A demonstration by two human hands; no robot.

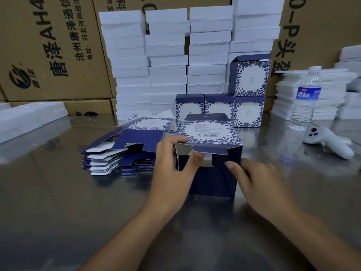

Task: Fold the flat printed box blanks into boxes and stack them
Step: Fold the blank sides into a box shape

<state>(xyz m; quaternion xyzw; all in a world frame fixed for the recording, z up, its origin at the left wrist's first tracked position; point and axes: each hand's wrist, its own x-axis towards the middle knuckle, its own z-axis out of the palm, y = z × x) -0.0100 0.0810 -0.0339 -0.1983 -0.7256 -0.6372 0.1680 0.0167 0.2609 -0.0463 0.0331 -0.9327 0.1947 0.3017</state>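
- Blank pile (125, 151): a wrist nudge could scatter it; fanned, just left of box (210, 133).
- Box: tuck flap (211, 150) may crease if side flap (219, 163) springs out; navy, floral white panel, near end open, at table (58, 192) centre.
- Left hand (172, 167): grasps box's left edge.
- Right hand (259, 182): straight fingers press side flap.

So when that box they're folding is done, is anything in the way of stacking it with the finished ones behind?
Nothing visible does. The box sits directly in front of the finished boxes. The pile of flat blanks lies off to the left and the water bottle to the right, both clear of that path.
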